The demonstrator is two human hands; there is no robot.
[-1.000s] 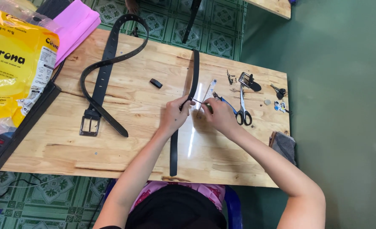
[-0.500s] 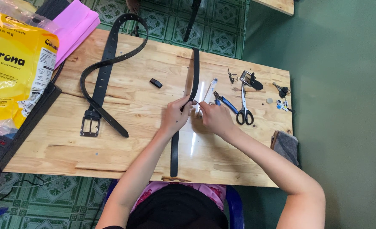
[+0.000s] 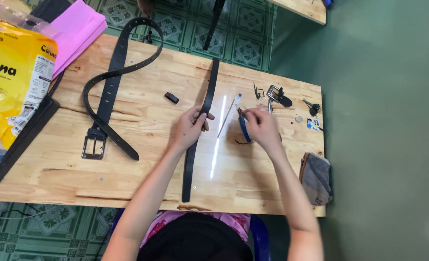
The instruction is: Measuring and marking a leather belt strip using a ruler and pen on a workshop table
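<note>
A long black belt strap (image 3: 193, 159) lies lengthwise across the wooden table (image 3: 142, 169), from its far edge toward me. My left hand (image 3: 191, 126) pinches this strap near its middle. My right hand (image 3: 261, 126) rests over the blue-handled scissors (image 3: 244, 128) to the right of the strap, its fingers closed around the handles. A thin pale stick (image 3: 228, 113) lies between the two hands.
A second black belt with a metal buckle (image 3: 94, 146) curls at the left. A small black loop (image 3: 172, 97), a loose metal buckle (image 3: 275, 94), keys (image 3: 312, 107) and small bits lie nearby. A grey wallet (image 3: 316, 176) sits at the right edge. A yellow bag (image 3: 11, 82) and pink sheet (image 3: 76, 29) are far left.
My right hand has moved away from the strap to the right and now covers the scissors. My left hand stays on the strap.
</note>
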